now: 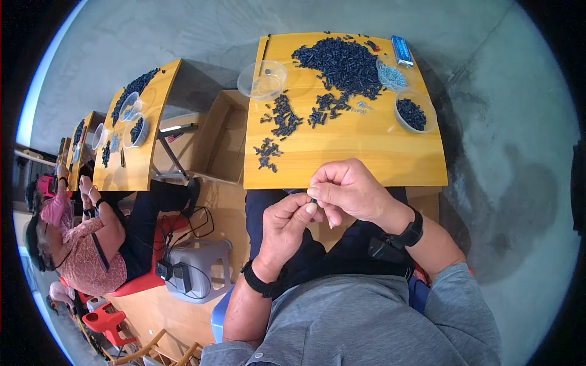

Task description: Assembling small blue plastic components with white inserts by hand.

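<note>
Just past the near edge of the yellow table point(342, 165), my two hands meet above my lap. My left hand point(282, 224) pinches a small black cylindrical piece point(313, 200) between thumb and fingers. From the other side my right hand point(349, 190) is closed with thumb and forefinger at the same piece; whether it holds a second tiny part is hidden. A large heap of short black pieces point(342, 64) covers the table's far side, with smaller groups point(284, 116) to the left. More black pieces fill a see-through tub point(416, 129) at the right.
Small bluish-silver parts lie in another tub point(391, 76), and a few lie loose point(361, 108). A blue box point(401, 50) and a see-through tub point(262, 82) sit at the far corners. Left are a cardboard box point(218, 143), a grey stool point(198, 265) with cables, and co-workers point(97, 256) at similar tables.
</note>
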